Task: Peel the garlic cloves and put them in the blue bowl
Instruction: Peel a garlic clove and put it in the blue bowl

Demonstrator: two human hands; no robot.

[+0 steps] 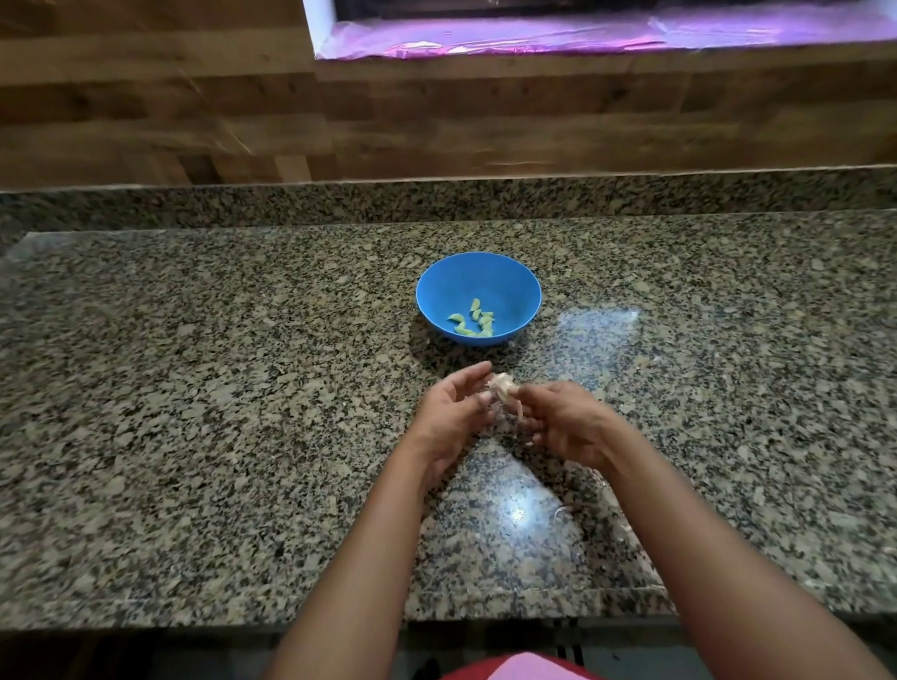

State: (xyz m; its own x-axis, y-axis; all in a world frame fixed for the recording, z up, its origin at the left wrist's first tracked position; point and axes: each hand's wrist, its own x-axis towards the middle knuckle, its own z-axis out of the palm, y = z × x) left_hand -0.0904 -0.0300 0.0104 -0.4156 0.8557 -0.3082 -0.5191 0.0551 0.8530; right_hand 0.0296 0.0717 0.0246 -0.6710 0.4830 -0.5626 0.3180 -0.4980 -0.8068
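Granite counter: speckled grey-brown stone worktop in front of you.
Bowl: round blue plastic bowl standing mid-counter, several pale peeled garlic cloves inside.
Garlic in hand: whitish, papery-skinned piece of garlic, held above the counter just short of the bowl.
Your left hand: fingers curled, pinching the garlic.
Your right hand: fingers curled, gripping its other side.
Scraps: thin peel beside your right forearm.
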